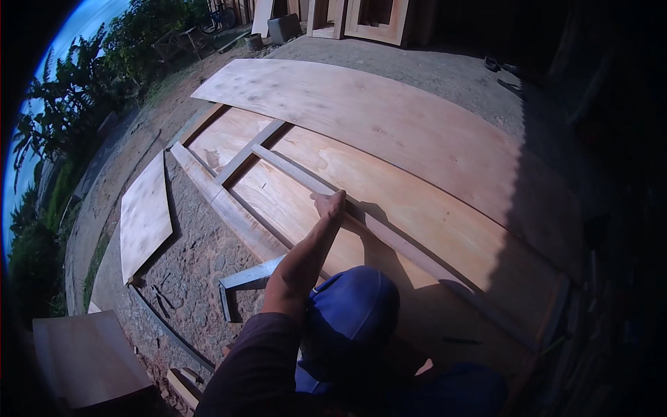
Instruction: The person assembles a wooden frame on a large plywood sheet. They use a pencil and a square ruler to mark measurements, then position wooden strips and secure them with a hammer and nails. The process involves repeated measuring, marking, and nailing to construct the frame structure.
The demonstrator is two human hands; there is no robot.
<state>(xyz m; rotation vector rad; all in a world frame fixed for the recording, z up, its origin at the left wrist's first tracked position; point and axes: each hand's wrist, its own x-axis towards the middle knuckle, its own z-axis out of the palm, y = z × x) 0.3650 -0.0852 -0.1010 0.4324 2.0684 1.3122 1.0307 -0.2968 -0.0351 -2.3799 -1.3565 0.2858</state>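
My left hand (330,204), at the end of an arm in a dark sleeve, is closed round a long wooden batten (399,243). The batten runs lengthwise down a wooden frame laid over a plywood sheet (354,156). Its far end meets a crosspiece (251,151) of the frame. Along the left side lies a wider edge board (226,201). My blue-clad knee (354,306) hides part of the near panel. A small patch of skin shows right of that knee, too little to identify. My right hand cannot be made out.
A broad plywood sheet (368,115) lies along the far side. On the rough ground at left are a metal carpenter's square (250,276), pliers (163,299), a smaller plywood piece (147,215) and a long thin strip (170,330). Wooden frames (375,19) stand at the back.
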